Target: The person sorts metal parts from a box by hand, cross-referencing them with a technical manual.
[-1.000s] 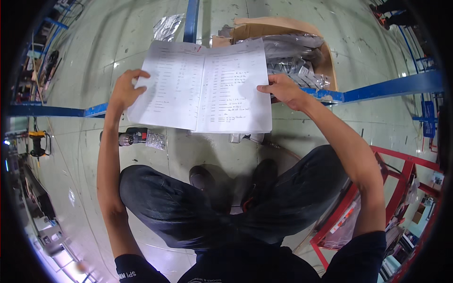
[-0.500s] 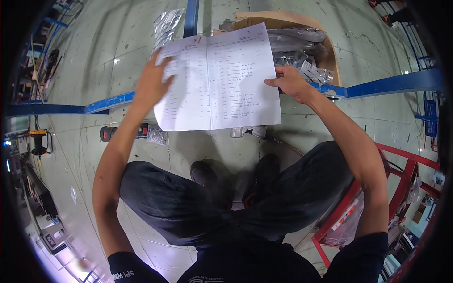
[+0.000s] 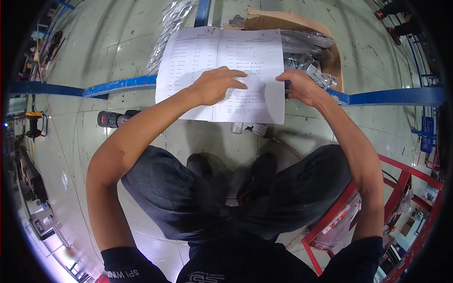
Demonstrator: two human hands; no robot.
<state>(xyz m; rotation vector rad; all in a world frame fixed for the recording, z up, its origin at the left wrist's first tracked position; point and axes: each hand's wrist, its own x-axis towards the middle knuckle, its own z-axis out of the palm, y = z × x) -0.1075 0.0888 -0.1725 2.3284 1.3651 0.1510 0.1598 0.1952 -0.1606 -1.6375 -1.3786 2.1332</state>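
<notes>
A folded stack of printed sheets (image 3: 184,61) lies spread in front of me, with tables and handwritten notes on its right page. My left hand (image 3: 218,86) reaches across the fold onto that page, fingers stretched out and apart, gripping nothing. At the right edge of the paper, my right hand (image 3: 302,87) has a fingertip over the margin and pinches the sheets there; its grip is partly hidden. Behind the sheets stands an open cardboard box (image 3: 337,61) with plastic-wrapped parts (image 3: 306,42) inside.
A blue metal bar (image 3: 122,85) crosses behind the paper. On the floor are a cordless power tool (image 3: 111,119) and a metal tool with a hose (image 3: 257,129). Clear plastic wrap (image 3: 172,23) lies beyond. A red metal frame (image 3: 396,188) stands by my right leg.
My left hand has moved right, from the left edge of the sheets onto the right page. The sheets have shifted slightly right. My right hand stays at their right edge.
</notes>
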